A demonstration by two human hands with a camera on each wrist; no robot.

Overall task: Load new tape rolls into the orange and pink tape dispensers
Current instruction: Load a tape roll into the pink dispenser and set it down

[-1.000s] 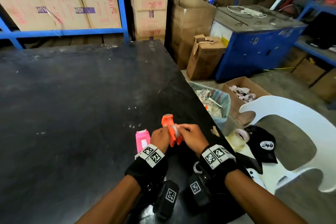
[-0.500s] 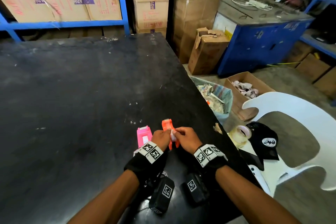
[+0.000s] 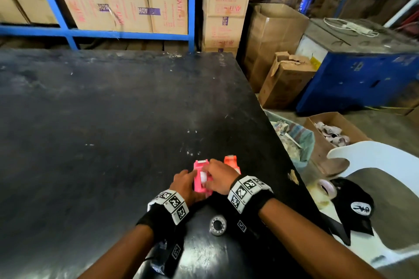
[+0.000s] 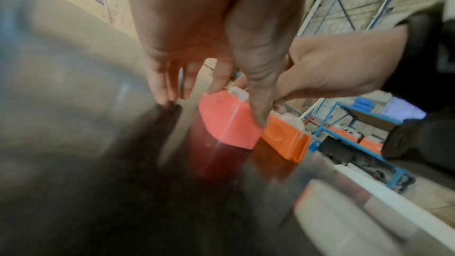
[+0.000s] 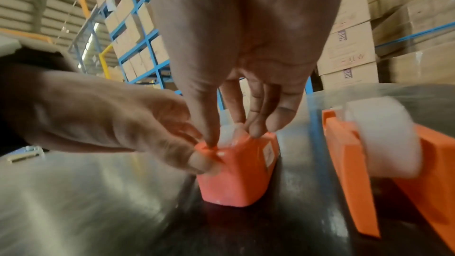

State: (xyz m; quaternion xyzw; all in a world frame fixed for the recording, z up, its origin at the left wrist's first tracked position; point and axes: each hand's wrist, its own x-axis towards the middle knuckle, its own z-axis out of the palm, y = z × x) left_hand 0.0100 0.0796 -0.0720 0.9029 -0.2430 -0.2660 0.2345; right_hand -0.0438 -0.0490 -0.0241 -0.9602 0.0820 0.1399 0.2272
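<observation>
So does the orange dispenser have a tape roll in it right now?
Yes. The orange dispenser lies on the table with a whitish roll seated in it, beside the pink one.

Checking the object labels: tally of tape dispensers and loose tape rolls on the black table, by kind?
Pink tape dispenser: 1
Orange tape dispenser: 1
Loose tape roll: 1
Total: 3

Warehouse: blue racks (image 3: 127, 34) stacked with cartons (image 3: 127, 4), more open boxes (image 3: 285, 79) on concrete floor, black table (image 3: 113, 120), blue strapping machine (image 3: 362, 75).
</observation>
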